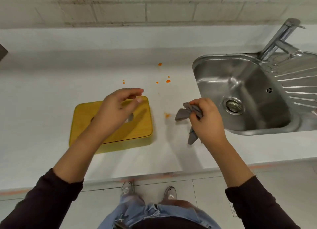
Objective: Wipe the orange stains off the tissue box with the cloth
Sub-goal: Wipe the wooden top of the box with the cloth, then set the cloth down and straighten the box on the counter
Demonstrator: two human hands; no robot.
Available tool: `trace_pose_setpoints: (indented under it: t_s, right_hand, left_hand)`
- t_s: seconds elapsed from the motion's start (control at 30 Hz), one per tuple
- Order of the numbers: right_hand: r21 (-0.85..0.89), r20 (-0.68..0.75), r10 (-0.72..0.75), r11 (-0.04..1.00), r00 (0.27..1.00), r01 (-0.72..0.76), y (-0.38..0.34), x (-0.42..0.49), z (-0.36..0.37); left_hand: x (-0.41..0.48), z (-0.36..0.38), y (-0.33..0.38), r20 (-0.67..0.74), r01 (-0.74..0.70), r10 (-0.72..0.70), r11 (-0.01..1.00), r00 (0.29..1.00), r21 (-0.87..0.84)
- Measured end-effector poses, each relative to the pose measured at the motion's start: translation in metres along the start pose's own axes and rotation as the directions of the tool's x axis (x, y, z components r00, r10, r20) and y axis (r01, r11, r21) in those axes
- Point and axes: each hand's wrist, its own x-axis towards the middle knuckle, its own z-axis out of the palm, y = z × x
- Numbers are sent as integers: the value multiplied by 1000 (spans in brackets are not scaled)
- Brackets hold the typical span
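A yellow tissue box (137, 134) with a wooden lid and an oval slot lies flat on the white counter (42, 100). My left hand (116, 112) hovers over the lid, fingers loosely curled, holding nothing that I can see. To the right of the box, my right hand (205, 120) grips a bunched grey cloth (183, 113), lifted a little above the counter. Orange stains (167, 115) spot the counter between box and cloth. No orange shows on the visible part of the lid.
More orange drops (168, 81) dot the counter behind the box. A steel sink (243, 94) with a tap (281, 40) and a ribbed drainer sits at the right. A tiled wall runs along the back. The counter's front edge is near my body.
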Motion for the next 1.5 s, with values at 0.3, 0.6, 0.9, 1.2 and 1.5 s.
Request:
trace_pose_setpoints:
  t_s: [0.3,0.6,0.9,1.2,1.5]
  right_hand:
    - [-212,181,214,962,960,-174,87,-35,-42]
    - [-129,213,94,989,972,-67,46,-25,-23]
    - [192,322,104,966,941,-172,-49,-3,75]
    - [383,99,410,825,907,-415,-72,-14,117]
    - [269,-36,470,855,882,-444,-89,-27,132]
  left_hand:
    - [-11,97,39,147,-33,45,996,988,-83]
    - [-15,76,32,47,-12,17,994,999,-111]
    - [-30,-38,-29,-250,81,-106,991,962,-108]
    - [-46,-88,-112,-233,331,-330,943,915,-34]
    - [-60,-88,-134,-42,372,-374,927,927,-54]
